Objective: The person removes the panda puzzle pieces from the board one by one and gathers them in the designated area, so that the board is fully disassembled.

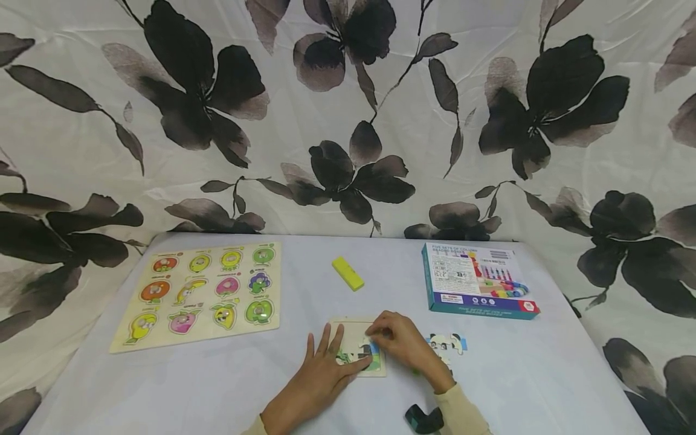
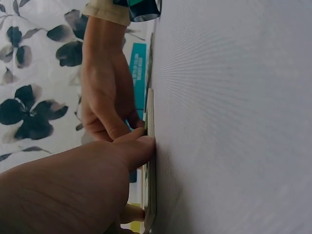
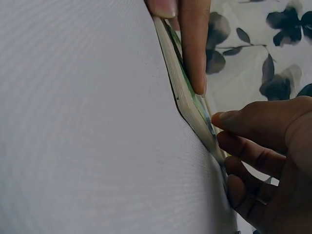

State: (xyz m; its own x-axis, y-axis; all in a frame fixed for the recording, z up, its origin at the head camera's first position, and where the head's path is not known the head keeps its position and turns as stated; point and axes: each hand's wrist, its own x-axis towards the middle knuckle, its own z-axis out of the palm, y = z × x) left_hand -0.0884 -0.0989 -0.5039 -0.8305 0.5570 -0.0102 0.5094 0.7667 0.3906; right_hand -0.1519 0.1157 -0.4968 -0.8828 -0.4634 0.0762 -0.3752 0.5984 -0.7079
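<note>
A small wooden puzzle board with a green, blue and panda-like picture lies on the table in front of me. My left hand rests on it with fingers spread, its thumb and fingertips pressing the near and left parts. At the board's right side, my right hand has its fingers bent and pinches a blue puzzle piece, mostly hidden by the fingers. In the right wrist view, the thumb and forefinger meet at the board's edge. Loose panda puzzle pieces lie just right of this hand.
A large wooden fruit puzzle board lies at the left. Behind the small board is a yellow block. A teal and white box lies at the back right. A dark rounded device is beside the right sleeve.
</note>
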